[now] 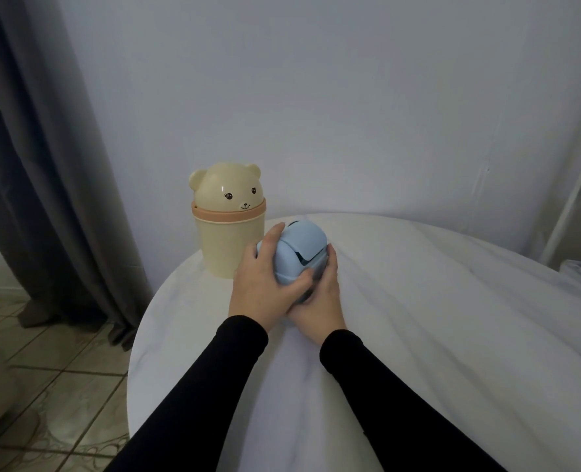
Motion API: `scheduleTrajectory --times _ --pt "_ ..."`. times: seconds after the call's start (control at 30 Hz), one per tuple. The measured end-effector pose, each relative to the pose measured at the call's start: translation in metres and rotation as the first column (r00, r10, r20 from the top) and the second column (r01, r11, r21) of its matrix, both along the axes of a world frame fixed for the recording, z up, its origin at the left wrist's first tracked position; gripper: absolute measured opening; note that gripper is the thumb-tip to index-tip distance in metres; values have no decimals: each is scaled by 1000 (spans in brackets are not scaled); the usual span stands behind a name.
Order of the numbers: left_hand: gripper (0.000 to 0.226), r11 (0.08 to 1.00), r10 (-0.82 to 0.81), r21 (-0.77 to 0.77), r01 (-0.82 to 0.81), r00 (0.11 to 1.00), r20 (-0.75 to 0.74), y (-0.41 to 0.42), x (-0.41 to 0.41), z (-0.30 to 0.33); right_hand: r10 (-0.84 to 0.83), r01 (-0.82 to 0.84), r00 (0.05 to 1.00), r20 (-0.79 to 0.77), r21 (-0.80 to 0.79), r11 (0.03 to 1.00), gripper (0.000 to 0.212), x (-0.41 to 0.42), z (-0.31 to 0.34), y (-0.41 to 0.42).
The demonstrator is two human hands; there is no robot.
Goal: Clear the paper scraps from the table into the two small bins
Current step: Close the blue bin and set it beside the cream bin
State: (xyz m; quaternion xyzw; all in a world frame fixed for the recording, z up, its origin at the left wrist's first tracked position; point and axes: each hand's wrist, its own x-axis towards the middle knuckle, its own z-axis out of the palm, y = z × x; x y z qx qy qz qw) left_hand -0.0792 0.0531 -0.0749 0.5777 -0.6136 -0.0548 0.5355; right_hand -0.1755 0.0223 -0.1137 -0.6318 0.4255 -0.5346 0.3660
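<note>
Fingers (275,236) of both hands around smooth domed blue bin (304,248) (glossy plastic).

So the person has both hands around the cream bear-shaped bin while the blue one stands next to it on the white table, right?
Not quite: it is the other way round. In the head view both the left hand and the right hand hold the blue bin; the cream bear-shaped bin stands untouched beside it on the white table.
</note>
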Motion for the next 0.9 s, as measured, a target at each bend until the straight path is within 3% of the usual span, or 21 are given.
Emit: scheduleTrajectory --times 0.2,0.33,0.43,0.6,0.8,0.9 --pt "74 992 -120 -48 118 992 -39 -1 11 -12 45 -48 993 -111 -24 999 133 -9 -1 -3" --pt "54 976 67 -173 -130 942 -329 -11 18 -18 2 -11 993 -115 -78 997 131 -10 0 -7" --pt "51 954 230 -82 -289 878 -420 -27 25 -16 -49 29 986 -162 -125 992 129 -7 4 -13" --pt "78 946 264 -23 -324 806 -530 -53 46 -19 -181 154 966 -186 -150 976 127 0 2 -31" --pt "125 924 376 109 -367 815 -441 -76 65 -23 -259 236 953 -154 -154 959 130 0 -1 -52" --pt "135 928 370 139 -346 808 -459 -85 70 -22 -255 230 949 -188 -143 963 133 -4 0 -57"
